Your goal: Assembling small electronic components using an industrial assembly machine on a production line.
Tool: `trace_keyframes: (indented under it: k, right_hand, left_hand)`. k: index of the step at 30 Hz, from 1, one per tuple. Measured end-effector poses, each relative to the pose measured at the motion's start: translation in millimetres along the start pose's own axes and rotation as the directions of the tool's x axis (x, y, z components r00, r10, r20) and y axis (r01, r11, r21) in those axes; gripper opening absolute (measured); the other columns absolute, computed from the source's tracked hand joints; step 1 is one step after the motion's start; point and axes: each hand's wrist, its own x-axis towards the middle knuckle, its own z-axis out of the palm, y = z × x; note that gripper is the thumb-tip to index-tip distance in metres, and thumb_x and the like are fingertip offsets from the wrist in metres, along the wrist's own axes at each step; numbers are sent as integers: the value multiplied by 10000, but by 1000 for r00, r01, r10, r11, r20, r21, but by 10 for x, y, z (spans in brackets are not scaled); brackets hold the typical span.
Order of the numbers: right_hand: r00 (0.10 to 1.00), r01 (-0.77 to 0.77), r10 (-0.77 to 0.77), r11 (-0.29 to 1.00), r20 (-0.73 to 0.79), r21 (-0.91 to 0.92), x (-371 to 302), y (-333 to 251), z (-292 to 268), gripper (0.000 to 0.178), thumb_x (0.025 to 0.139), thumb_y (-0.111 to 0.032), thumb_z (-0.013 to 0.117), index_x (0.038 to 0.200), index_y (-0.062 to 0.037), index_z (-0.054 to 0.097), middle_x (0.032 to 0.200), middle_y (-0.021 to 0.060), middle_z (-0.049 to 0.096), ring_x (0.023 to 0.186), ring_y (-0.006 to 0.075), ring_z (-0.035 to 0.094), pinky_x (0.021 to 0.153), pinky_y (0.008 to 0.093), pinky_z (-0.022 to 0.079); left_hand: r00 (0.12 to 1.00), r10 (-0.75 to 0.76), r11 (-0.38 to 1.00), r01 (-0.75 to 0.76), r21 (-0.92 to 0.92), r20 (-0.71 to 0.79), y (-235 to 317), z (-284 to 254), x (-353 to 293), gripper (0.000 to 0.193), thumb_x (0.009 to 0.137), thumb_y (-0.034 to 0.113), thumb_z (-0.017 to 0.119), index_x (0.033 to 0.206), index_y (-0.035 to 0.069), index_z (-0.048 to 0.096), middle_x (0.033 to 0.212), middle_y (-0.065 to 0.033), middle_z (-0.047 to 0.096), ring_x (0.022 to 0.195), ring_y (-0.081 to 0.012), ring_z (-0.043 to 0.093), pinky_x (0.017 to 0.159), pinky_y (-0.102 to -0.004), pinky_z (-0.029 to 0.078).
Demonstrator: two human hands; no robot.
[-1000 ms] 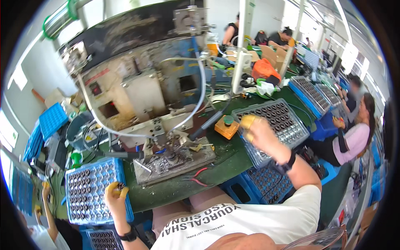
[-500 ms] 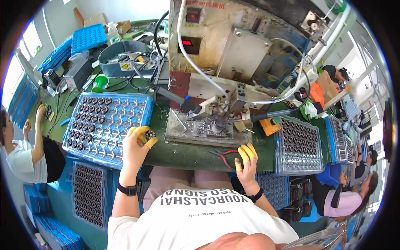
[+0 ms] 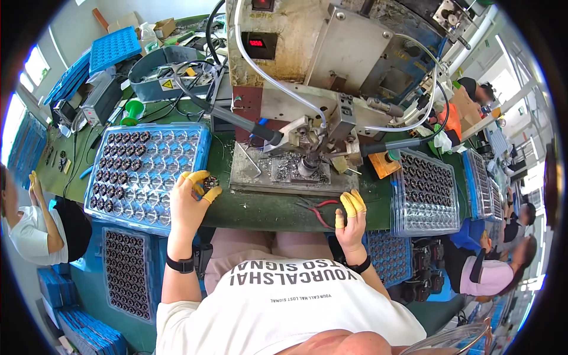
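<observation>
Yellow finger covers sit on the fingertips of both hands. In my left hand, by the right edge of the part-filled tray, thumb and fingers pinch a small round dark part with a toothed rim, which looks like a motor stator. My right hand is at the bench's front edge, fingers and thumb apart, with nothing visible between them. Beside it lie pliers with red handles. Ahead stands a worn bench machine; its metal base plate is strewn with small metallic bits.
Clear-lidded trays of similar dark parts stand at right and lower left. An orange block is by the right tray. Behind the left tray are a green spool and a grey bin. Other people sit at both sides.
The view has shifted slightly, so the machine appears a little higher and further left. My left hand still holds the round part; my right hand has barely moved.
</observation>
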Motion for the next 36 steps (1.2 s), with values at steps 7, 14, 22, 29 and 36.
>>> trace_keyframes:
  k: [7, 14, 22, 29, 36]
  right_hand:
    - [966, -217, 255, 886, -40, 411, 318, -48, -31, 304, 880, -40, 623, 1182, -9, 597, 1157, 140, 618, 1045, 278, 597, 939, 357, 449]
    - [994, -101, 111, 895, 2, 434, 1094, -317, 259, 497, 739, -233, 812, 1145, -30, 609, 1111, 141, 626, 1030, 302, 599, 906, 389, 461]
    - [970, -168, 240, 783, -42, 599, 1062, -159, -8, 389, 769, -106, 791, 1113, -21, 632, 1145, 107, 620, 1012, 195, 600, 865, 288, 476]
    - [895, -268, 438, 388, 80, 882, 704, -60, -295, 420, 797, -71, 772, 1164, 11, 586, 1162, 67, 604, 1070, 166, 565, 977, 301, 419]
    - [861, -317, 493, 321, 129, 892, 543, 49, -393, 416, 809, -92, 769, 1169, 12, 588, 1160, 54, 605, 1061, 144, 555, 966, 287, 414]
  left_hand:
    - [1000, -10, 998, 8, 57, 25, 51, -23, 20, 353, 673, 129, 828, 985, 51, 681, 866, -62, 604, 654, -189, 562, 606, -302, 471]
    - [997, 69, 997, -67, 50, -40, 1, 32, 22, 354, 678, 107, 819, 1000, 52, 683, 832, -44, 603, 621, -156, 511, 558, -278, 413]
    - [995, 99, 969, -92, -231, 19, 572, 161, 195, 376, 674, 103, 821, 1016, 27, 682, 890, -73, 617, 696, -175, 592, 642, -287, 486]
    - [917, 393, 875, -351, -335, 67, 1083, 938, 506, 423, 660, 160, 850, 1006, -4, 671, 930, -115, 615, 819, -240, 626, 718, -324, 518]
    - [927, 334, 894, -253, -370, 174, 1106, 1077, 556, 436, 665, 171, 850, 1002, -24, 653, 944, -127, 615, 777, -270, 634, 704, -330, 527]
